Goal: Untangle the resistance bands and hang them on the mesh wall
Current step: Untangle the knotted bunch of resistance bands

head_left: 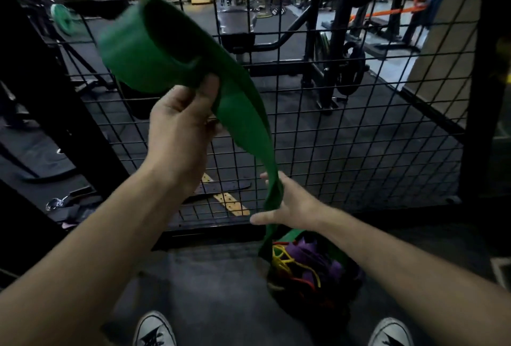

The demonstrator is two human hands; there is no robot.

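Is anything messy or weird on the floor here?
Yes. By the right shoe, a pile of bands lies knotted together: yellow, red and purple all tangled. The green band held by the left hand and right hand twists and runs down into that pile.

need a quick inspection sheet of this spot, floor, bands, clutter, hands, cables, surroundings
surface: dark floor, two grey sneakers at the bottom edge.
job's things: wide green band raised in front of the mesh wall, not yet hung; its lower end runs down into the pile of purple, yellow and red bands on the floor.
clutter: belt and a metal clip on the floor behind the mesh.
hands: left hand grips the green band near its upper loop; right hand holds its twisted lower part, fingers spread.
cables: nothing seen.
surroundings: dim gym, black racks, weight plates, orange band stretched far right.
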